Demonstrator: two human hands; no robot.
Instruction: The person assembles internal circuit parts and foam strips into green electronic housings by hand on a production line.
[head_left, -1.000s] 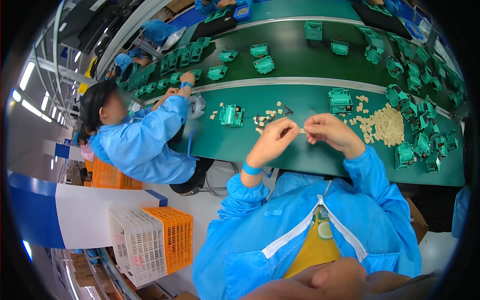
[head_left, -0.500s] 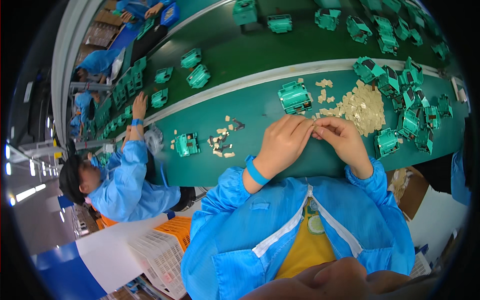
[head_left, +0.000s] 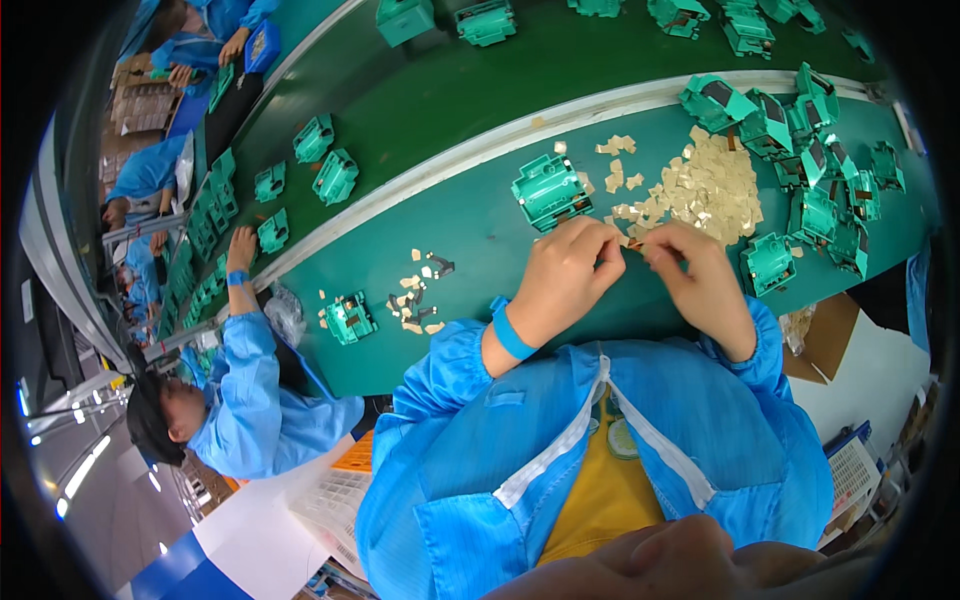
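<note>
Between my fingertips is a small flat piece, cream and orange-brown (head_left: 634, 244), too small to name more closely. My left hand (head_left: 568, 272), with a blue band on its wrist, pinches it from one side. My right hand (head_left: 692, 275) pinches the other side with thumb and forefinger. Just beyond my left hand lies a green plastic housing (head_left: 552, 192) on the green table. A heap of small cream pieces (head_left: 712, 190) spreads beyond my right hand, with several loose ones at its left.
Several green housings (head_left: 815, 215) crowd the table's right end. Another housing (head_left: 350, 318) lies at the left, near scattered cream and black pieces (head_left: 415, 300). Past a pale rail (head_left: 480, 145) runs a green conveyor (head_left: 420, 110) carrying housings. A co-worker (head_left: 240, 400) reaches toward it at left.
My fingertips have parted slightly, so the small piece now shows between them. The whole view has shifted and turned a little; the left co-worker's hand stays by the conveyor.
</note>
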